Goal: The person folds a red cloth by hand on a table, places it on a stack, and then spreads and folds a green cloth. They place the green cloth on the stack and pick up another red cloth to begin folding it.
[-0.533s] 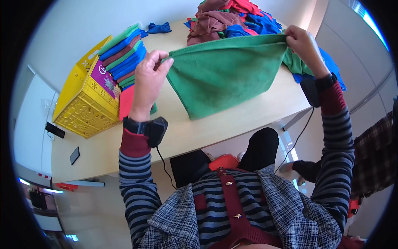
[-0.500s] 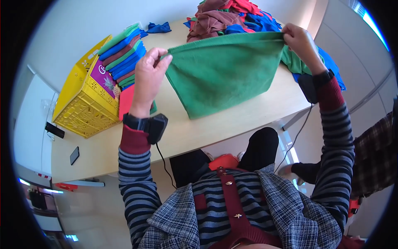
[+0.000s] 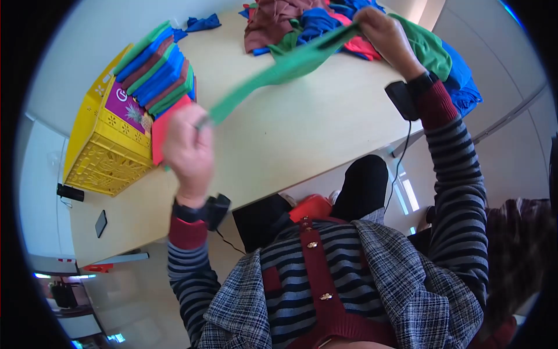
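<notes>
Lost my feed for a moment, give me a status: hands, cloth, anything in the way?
Left hand and right hand each grip an end of the green cloth. Cloth taut above the table. Nothing between.

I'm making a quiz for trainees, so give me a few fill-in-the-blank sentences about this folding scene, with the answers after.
1. Both hands, left hand and right hand, hold a cloth whose colour is ____.
2. The folded cloths are stacked on a plastic crate coloured ____.
3. The pile of unfolded cloths lies nearest the ____ hand.
4. A dark phone lies on the ____.

Answers: green; yellow; right; table
</notes>
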The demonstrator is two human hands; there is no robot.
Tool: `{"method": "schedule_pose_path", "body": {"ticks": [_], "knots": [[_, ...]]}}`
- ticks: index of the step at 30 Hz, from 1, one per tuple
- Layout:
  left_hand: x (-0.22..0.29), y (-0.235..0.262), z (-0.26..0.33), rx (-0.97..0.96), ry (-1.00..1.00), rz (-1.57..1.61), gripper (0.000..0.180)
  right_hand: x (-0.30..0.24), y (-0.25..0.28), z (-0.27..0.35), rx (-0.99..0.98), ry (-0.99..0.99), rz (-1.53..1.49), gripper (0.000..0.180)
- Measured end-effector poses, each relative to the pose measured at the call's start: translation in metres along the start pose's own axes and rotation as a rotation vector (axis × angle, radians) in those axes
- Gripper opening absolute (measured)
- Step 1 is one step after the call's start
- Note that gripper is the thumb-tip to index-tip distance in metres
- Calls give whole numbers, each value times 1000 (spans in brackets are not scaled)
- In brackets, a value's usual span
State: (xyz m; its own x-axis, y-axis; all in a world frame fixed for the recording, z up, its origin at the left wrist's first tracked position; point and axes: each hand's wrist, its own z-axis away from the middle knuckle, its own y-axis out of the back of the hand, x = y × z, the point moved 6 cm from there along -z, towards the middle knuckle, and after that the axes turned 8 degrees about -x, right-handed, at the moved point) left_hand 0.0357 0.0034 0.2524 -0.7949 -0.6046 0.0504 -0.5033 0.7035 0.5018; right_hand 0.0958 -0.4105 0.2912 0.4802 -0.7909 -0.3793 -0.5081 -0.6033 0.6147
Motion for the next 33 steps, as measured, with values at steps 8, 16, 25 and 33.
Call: {"method": "schedule_pose_path", "body": {"ticks": [8, 16, 25, 33], "knots": [[58, -100, 142, -507, 147, 359, 27, 56, -86, 173, -806, 24, 559, 13], [55, -103, 167, -526, 162, 372, 33, -130, -169, 195, -673, 35, -251, 25], [48, -94, 175, -448, 198, 441, 29, -124, -200, 210, -750, -40, -321, 14], [59, -91, 148, -410, 189, 389, 28, -139, -171, 177, -373, -91, -239, 13]]}}
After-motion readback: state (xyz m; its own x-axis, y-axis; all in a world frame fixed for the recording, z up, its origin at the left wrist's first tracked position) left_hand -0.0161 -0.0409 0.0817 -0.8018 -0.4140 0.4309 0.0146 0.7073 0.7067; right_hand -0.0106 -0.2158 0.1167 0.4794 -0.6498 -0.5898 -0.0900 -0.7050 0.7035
